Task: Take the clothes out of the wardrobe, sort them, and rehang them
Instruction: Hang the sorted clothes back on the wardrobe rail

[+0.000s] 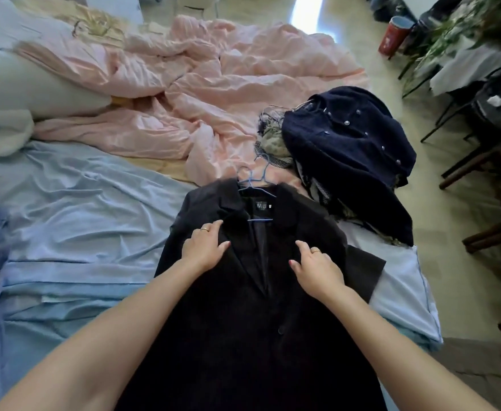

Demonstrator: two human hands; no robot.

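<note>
A dark jacket (243, 307) lies front-up on the bed (74, 232), over the blue sheet, its collar away from the person. A blue hanger (253, 185) sits inside the neck, with its hook poking out onto the pink quilt (201, 93). The left hand (206, 246) rests flat on the left lapel, fingers straight and lightly spread, holding nothing. The right hand (314, 266) lies on the right lapel, fingers slightly bent against the cloth; its grip is loose, not pinching. Just beyond the jacket, to the right, a pile of clothes (347, 152) topped by a navy buttoned garment sits at the bed's edge. A red bin (394, 34) stands on the floor.
</note>
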